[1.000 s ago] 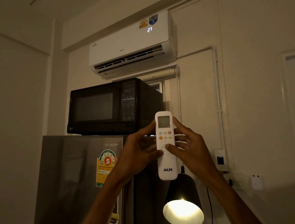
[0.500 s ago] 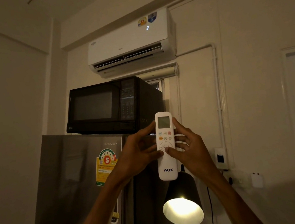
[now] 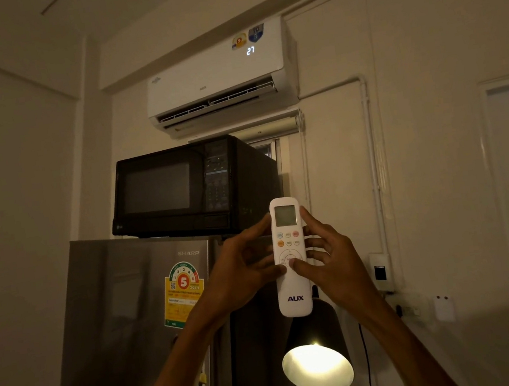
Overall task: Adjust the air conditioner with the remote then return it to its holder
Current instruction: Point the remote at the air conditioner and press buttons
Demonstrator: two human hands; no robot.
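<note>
I hold the slim white plastic remote with the AUX logo (image 3: 290,256) upright in front of me, raised toward the wall, and both my hands are closed around it. My left hand (image 3: 241,273) wraps its left edge, fingers curled behind the body and the thumb lying on the front near the round button pad. My right hand (image 3: 331,263) clasps the right edge, its fingers (image 3: 314,243) spread behind the casing and its thumb pressed on that same round pad (the two thumbs nearly meet there). The remote's small grey screen faces me at the top.

Above, the white wall-mounted air conditioner (image 3: 217,77) has its flap open and shows 27 in lit digits. Under it a black microwave oven (image 3: 180,187) sits on top of a grey steel SHARP refrigerator (image 3: 128,325) with a coloured energy label. Just below the remote, a black cone-shaded lamp (image 3: 318,364) glows.
</note>
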